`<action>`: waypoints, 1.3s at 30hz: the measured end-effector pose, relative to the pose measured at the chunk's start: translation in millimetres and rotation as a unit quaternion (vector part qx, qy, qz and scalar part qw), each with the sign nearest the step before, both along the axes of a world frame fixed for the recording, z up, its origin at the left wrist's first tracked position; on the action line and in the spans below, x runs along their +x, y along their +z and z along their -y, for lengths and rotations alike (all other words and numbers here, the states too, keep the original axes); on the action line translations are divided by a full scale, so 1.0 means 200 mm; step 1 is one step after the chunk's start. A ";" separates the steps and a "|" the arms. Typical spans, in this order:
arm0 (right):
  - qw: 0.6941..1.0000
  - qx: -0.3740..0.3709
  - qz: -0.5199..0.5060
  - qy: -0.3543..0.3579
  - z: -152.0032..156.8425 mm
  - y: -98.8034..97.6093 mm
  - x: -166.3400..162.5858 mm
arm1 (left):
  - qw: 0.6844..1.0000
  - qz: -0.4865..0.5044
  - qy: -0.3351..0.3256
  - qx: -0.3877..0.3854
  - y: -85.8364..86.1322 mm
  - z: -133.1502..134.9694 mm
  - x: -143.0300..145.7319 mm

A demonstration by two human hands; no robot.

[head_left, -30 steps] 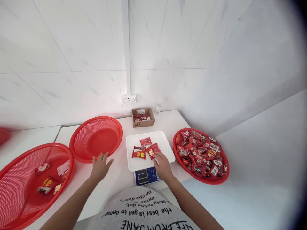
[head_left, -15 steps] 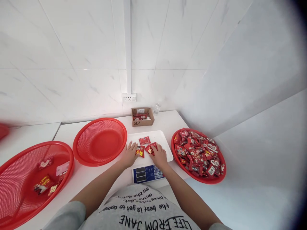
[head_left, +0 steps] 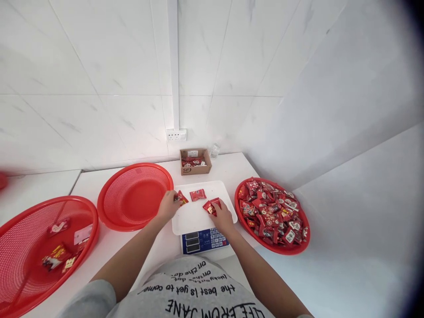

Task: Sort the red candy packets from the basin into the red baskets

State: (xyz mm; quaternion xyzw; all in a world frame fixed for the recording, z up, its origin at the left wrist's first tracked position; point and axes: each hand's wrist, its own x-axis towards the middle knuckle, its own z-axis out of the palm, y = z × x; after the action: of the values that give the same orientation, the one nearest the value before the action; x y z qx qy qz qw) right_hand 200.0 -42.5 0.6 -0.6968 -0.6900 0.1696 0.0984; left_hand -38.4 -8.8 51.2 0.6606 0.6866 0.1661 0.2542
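Observation:
My left hand [head_left: 168, 205] is closed on a red snack packet [head_left: 182, 197], held just above the left edge of the white scale tray [head_left: 194, 218]. On the tray's right side my right hand [head_left: 221, 215] rests with its fingers curled on two red packets [head_left: 211, 206]. One more red packet [head_left: 198, 194] lies alone near the tray's far edge. The blue keypad of the scale [head_left: 203, 240] shows below the tray, close to my body.
An empty red mesh basket [head_left: 135, 195] sits left of the tray. A larger red basket [head_left: 39, 247] at far left holds a few packets. A red basket [head_left: 272, 214] full of packets is at right. A small cardboard box [head_left: 195, 161] and a wall socket [head_left: 176, 134] are behind.
My left hand came from the table onto the tray, closed on a packet and lifted it toward the tray's left edge. My right hand stayed on the packets at right.

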 end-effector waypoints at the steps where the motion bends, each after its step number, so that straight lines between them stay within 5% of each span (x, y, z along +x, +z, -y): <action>1: 1.000 0.007 0.000 0.002 0.00 0.00 0.00 | 0.999 0.010 0.043 0.019 0.02 0.00 -0.06; 5: 1.000 0.025 -0.006 -0.004 -0.01 0.01 -0.01 | 0.978 -0.016 0.168 0.119 0.07 0.01 -0.26; 9: 0.999 0.053 0.008 -0.005 -0.01 0.03 -0.04 | 0.980 -0.013 0.108 0.164 0.02 0.07 -0.24; 14: 0.991 0.100 -0.033 0.089 0.01 0.07 -0.11 | 0.982 0.188 -0.006 0.016 -0.11 0.20 0.02; 21: 0.962 0.092 -0.240 0.096 0.08 0.11 -0.20 | 0.957 0.270 -0.009 -0.108 -0.14 0.29 0.17; 24: 0.927 0.048 -0.368 0.055 0.10 0.12 -0.22 | 0.917 0.362 0.015 -0.166 -0.08 0.29 0.15; 30: 0.844 -0.083 -0.529 -0.017 0.15 0.15 -0.27 | 0.784 0.554 0.035 -0.279 -0.01 0.31 0.12; 33: 0.852 -0.130 -0.508 -0.017 0.18 0.18 -0.29 | 0.764 0.582 0.058 -0.273 0.00 0.32 0.13; 39: 0.899 -0.091 -0.428 0.008 0.21 0.18 -0.30 | 0.781 0.561 0.069 -0.265 -0.01 0.35 0.14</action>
State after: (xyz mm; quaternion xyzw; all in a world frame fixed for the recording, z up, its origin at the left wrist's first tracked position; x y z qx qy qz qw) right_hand 139.2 -84.5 36.2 -0.5573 -0.5685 0.5142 0.3191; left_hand -11.2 -79.3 49.3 0.3079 0.4833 0.3365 0.7473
